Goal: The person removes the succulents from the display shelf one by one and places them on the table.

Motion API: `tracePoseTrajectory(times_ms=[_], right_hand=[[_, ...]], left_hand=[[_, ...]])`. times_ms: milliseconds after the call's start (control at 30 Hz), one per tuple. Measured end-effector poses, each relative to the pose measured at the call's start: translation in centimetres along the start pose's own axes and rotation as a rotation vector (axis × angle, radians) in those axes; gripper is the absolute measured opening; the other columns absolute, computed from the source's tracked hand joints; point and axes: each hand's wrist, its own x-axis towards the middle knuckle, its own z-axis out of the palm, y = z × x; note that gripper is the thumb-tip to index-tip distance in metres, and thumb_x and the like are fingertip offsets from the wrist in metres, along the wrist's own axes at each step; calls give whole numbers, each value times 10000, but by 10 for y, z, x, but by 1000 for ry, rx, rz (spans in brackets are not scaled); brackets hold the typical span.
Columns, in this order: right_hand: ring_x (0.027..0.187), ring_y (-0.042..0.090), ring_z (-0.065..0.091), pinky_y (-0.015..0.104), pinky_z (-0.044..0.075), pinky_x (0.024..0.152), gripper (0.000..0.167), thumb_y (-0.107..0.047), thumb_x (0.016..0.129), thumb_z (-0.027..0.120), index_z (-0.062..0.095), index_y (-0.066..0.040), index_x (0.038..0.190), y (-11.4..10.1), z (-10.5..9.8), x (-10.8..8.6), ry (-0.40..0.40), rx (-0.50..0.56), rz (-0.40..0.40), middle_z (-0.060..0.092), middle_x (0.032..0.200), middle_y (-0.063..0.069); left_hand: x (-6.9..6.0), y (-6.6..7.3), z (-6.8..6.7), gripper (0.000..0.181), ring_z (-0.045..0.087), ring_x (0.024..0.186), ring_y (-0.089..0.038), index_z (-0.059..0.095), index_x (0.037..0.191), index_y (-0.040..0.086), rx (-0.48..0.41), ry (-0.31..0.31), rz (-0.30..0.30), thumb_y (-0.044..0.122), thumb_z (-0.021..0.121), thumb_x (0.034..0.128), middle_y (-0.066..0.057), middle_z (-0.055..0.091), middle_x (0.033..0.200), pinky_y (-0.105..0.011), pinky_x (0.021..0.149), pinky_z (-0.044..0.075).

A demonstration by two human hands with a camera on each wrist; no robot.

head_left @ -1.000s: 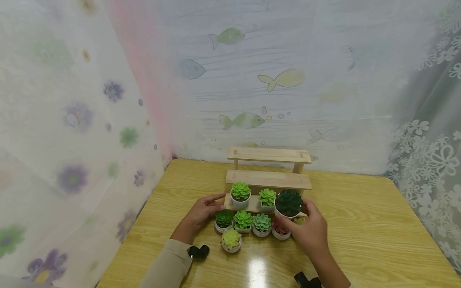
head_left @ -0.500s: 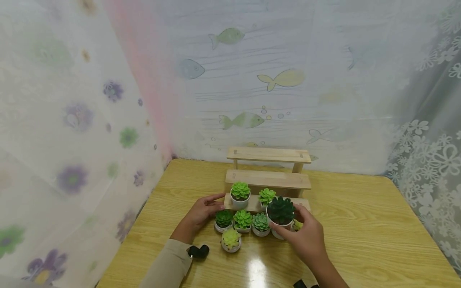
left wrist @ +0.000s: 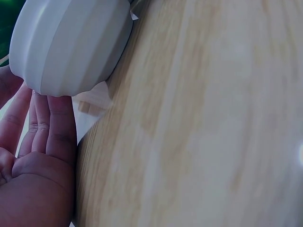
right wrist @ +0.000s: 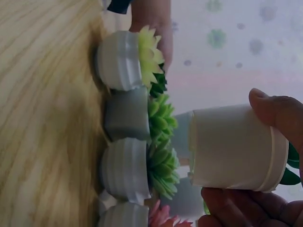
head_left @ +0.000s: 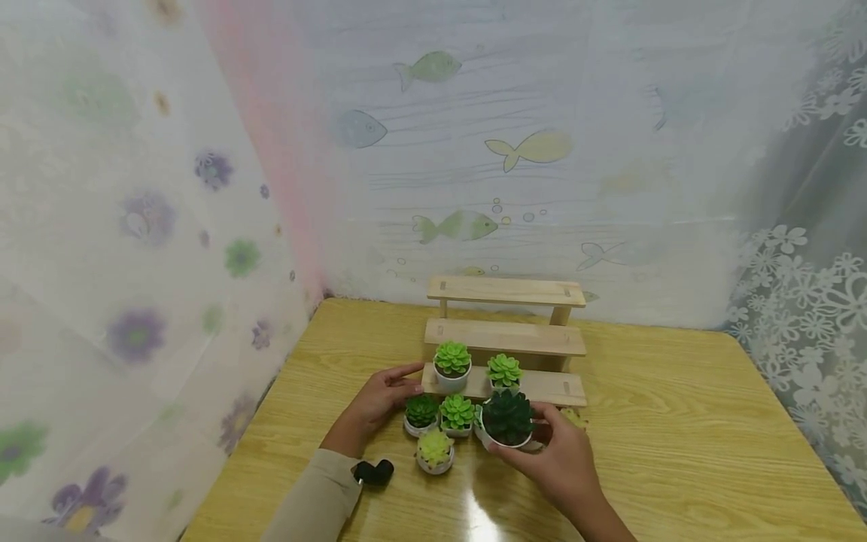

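My right hand (head_left: 558, 459) pinches a dark green potted succulent (head_left: 508, 418) by its white pot, thumb on one side and fingers on the other. In the right wrist view that pot (right wrist: 232, 146) hangs above the table, clear of the small pots. My left hand (head_left: 379, 403) lies at the left end of the lowest board of a wooden tiered stand (head_left: 501, 331), fingers extended. In the left wrist view its fingers (left wrist: 61, 127) reach up beside a ribbed white pot (left wrist: 71, 47). On the lowest board stand two bright green potted succulents (head_left: 451, 361), (head_left: 504, 371).
In front of the stand sit a dark green (head_left: 421, 412), a green (head_left: 457, 414) and a yellow-green potted succulent (head_left: 435, 449). A pale green one (right wrist: 163, 170) and a pink-red one (right wrist: 165, 217) show in the right wrist view. A yellowish plant (head_left: 574, 418) is partly hidden behind my right hand.
My right hand has carried the dark green potted succulent left and toward me, from the lowest board's right part to over the front row. My left hand has stayed put.
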Motion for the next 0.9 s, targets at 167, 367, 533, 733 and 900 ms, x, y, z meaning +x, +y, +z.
tracePoseTrajectory(times_ms=[167, 367, 533, 733, 900], right_hand=[[902, 125, 752, 309, 615, 773, 727, -386, 582, 1025, 693, -191, 1199, 1, 5, -2, -23, 11, -17, 723, 1091, 9], [881, 120, 739, 310, 615, 784, 650, -275, 585, 1035, 695, -153, 1126, 6, 12, -2, -60, -24, -59, 699, 1049, 9], [915, 125, 731, 307, 619, 782, 690, -313, 590, 1031, 692, -120, 1159, 8, 16, -4, -80, -62, -34, 696, 1072, 2], [896, 113, 684, 276, 594, 740, 770, -437, 567, 1021, 699, -111, 1185, 6, 19, -7, -72, -153, -68, 697, 1062, -18], [835, 70, 627, 253, 539, 703, 787, -469, 538, 1024, 711, -108, 1164, 6, 20, -12, -62, -197, -128, 704, 989, -55]], left_hand=[[1, -1, -1, 568, 710, 1043, -148, 552, 1514, 132, 9, -14, -2, 124, 731, 975, -58, 742, 1187, -307, 850, 563], [0, 0, -1, 565, 708, 1040, -151, 546, 1518, 128, 1, -11, -8, 110, 720, 980, -56, 738, 1192, -313, 859, 569], [0, 1, 0, 568, 708, 1025, -150, 544, 1518, 115, 2, -17, -4, 110, 722, 979, -54, 742, 1188, -316, 850, 564], [0, 2, -1, 567, 707, 1015, -136, 537, 1521, 106, 6, -22, 4, 99, 714, 983, -47, 747, 1178, -311, 838, 557], [0, 2, -1, 569, 705, 991, -126, 538, 1521, 104, 3, -24, 2, 90, 715, 980, -34, 752, 1156, -297, 798, 546]])
